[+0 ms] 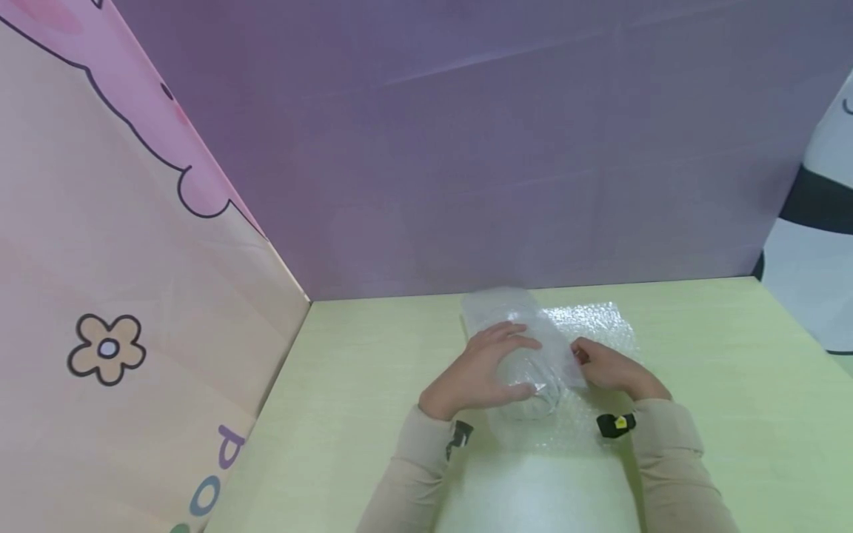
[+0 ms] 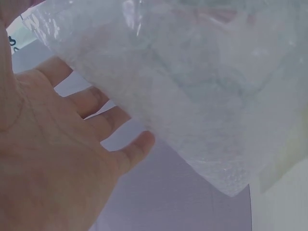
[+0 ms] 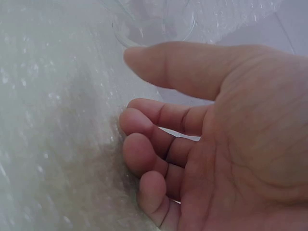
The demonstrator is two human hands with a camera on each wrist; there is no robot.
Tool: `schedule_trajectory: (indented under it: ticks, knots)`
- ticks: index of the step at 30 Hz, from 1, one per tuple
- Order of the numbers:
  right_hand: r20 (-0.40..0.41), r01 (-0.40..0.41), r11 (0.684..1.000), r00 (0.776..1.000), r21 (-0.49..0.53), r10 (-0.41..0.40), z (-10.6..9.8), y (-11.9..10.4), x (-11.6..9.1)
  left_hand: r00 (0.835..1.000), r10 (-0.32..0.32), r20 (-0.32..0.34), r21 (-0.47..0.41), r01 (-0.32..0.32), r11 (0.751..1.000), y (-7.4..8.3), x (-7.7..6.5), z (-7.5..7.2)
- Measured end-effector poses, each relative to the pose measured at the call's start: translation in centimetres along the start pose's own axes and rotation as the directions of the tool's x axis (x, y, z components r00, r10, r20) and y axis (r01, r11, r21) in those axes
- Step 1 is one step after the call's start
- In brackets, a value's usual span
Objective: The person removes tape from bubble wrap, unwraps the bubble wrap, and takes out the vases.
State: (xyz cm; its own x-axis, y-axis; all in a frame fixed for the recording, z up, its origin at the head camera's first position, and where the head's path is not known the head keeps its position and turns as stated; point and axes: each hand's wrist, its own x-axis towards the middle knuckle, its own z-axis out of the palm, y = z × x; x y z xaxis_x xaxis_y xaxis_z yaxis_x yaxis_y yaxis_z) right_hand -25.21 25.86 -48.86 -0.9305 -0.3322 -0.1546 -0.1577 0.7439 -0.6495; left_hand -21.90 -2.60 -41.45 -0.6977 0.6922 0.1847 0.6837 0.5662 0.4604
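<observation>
L hand spread, touching bubble wrap on tbl; clear round vessel in folded wrap, contents unclear. R hand curled at wrap edge, can't tell if pinching.

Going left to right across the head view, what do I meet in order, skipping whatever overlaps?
Flower print → letters → left hand → right hand → black-and-white print.
</observation>
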Motion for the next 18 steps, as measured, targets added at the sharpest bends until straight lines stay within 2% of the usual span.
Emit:
schedule_trajectory:
  ticks: [18]
  knots:
    - [0.015,-0.011,1.0,1.0,0.018,0.011,0.13,0.06,-0.08,0.998,-0.019,-0.065,-0.021,0.017,1.0,-0.71,-0.01,-0.07]
